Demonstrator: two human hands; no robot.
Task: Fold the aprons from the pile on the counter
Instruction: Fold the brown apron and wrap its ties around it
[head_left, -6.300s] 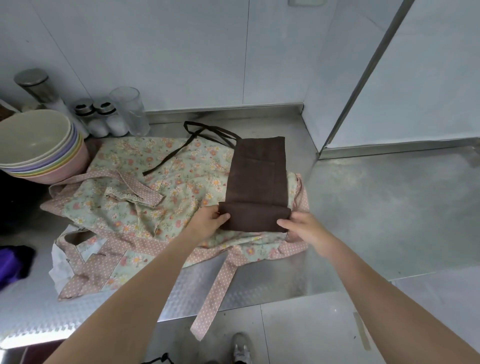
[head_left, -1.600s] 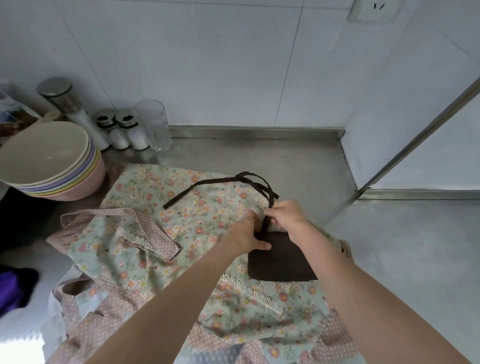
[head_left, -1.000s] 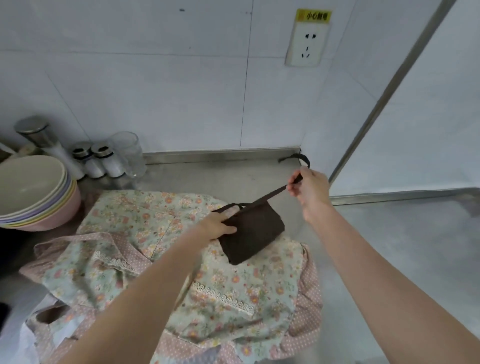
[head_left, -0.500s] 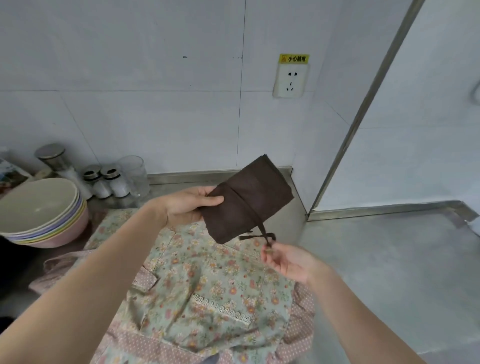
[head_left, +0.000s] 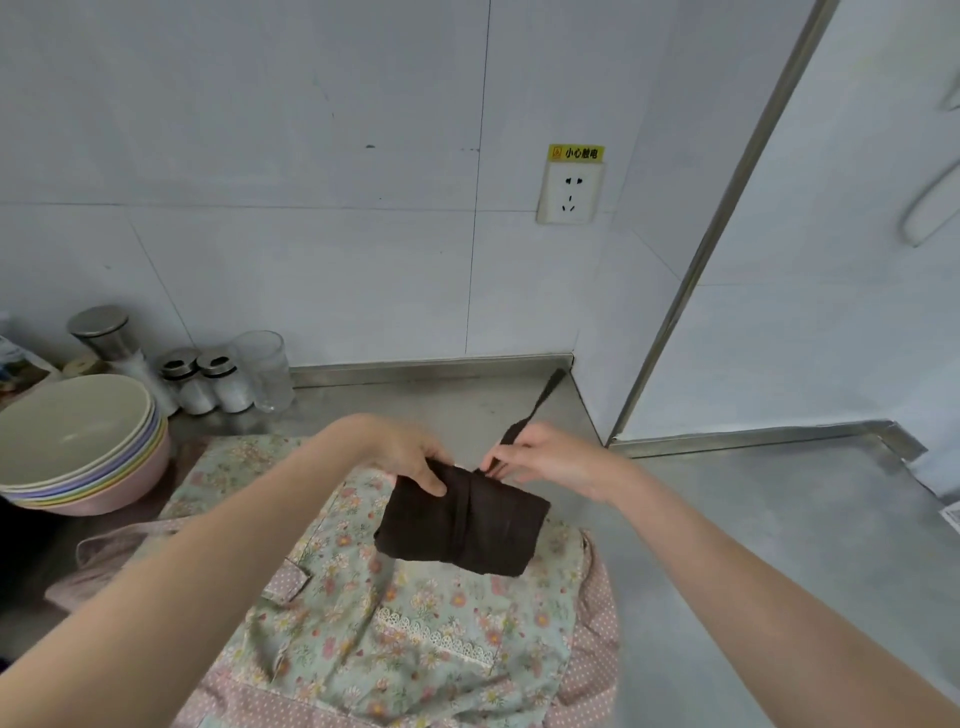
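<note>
Brown apron: the folded brown apron (head_left: 460, 525) is held up in the air above the floral apron (head_left: 415, 639), a strap band wrapped once around its middle.
Left hand: the left hand (head_left: 400, 457) grips the bundle's far left corner, thumb curled over the top face and the other fingers hidden beneath.
Right hand: the right hand (head_left: 550, 457) pinches the brown strap (head_left: 535, 410) just beside the bundle's far edge, fingertips closed on it; the strap's loose end runs up and away toward the far corner of the counter (head_left: 753, 545).
Edges and room: bare steel counter lies open to the right of the floral apron, bounded far by the wall upstand and the corner post; to the left, stacked bowls (head_left: 78, 447) sit close to the floral apron's edge, with shakers (head_left: 208, 387) and a glass (head_left: 265, 371) against the far wall.
Change: half a second ago the bundle was raised higher and tilted, with the right hand below it, palm up; now the bundle sits lower and flatter and the right hand is at its far edge, the strap drawn across it.
Hard to make out: the floral apron's near edge is cut off by the frame; the left hand's underside fingers and where the strap goes beneath the bundle cannot be seen.
</note>
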